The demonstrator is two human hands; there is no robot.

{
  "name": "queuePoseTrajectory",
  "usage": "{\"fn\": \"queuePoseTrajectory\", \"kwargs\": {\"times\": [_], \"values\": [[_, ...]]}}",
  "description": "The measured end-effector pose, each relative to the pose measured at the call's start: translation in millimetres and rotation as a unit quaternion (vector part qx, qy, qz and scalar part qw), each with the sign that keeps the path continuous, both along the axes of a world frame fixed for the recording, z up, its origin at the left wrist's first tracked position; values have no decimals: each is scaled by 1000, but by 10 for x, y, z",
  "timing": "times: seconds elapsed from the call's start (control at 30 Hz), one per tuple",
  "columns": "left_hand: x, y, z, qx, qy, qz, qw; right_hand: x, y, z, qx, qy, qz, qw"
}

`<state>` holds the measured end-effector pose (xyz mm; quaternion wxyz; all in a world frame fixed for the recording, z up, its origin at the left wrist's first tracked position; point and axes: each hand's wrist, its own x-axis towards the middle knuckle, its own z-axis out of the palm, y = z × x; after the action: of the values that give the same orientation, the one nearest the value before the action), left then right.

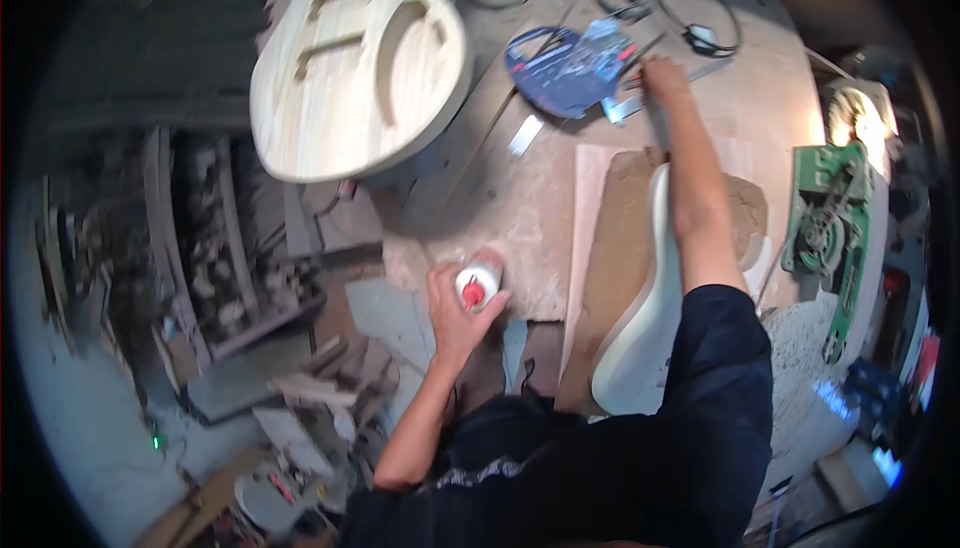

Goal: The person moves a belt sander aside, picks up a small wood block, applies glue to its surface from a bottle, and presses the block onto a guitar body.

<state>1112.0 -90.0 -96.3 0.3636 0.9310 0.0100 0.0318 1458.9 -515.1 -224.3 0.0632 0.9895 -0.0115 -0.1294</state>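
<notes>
My left hand (460, 320) is wrapped round a white bottle with a red cap (473, 293), upright at the near edge of the workbench. My right hand (665, 78) is stretched out to the far side, at the right edge of a round blue tray (555, 83). Its fingers are curled in beside thin dark tools; what they grip is too small and blurred to make out. Blades and shiny flat pieces lie heaped on the tray. Under my right forearm a pale, curved guitar body (635, 338) rests on a brown board (610, 248), partly covered by the arm.
An unfinished wooden guitar body (350, 78) with routed cavities stands out at the far left. A black cable (735, 23) coils at the back. A green machine (830, 218) is at the right edge. A shiny metal plate (525, 135) lies near the tray. Wood scraps (300, 438) clutter the lower left.
</notes>
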Motion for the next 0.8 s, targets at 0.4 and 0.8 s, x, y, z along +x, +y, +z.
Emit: {"fn": "queuePoseTrajectory", "kwargs": {"times": [0.4, 0.8], "values": [[-331, 536, 82, -94, 61, -41, 993, -666, -178, 1152, 102, -29, 89, 990], [-248, 663, 1221, -424, 79, -168, 887, -3517, 2049, 2615, 779, 16, -113, 617]]}}
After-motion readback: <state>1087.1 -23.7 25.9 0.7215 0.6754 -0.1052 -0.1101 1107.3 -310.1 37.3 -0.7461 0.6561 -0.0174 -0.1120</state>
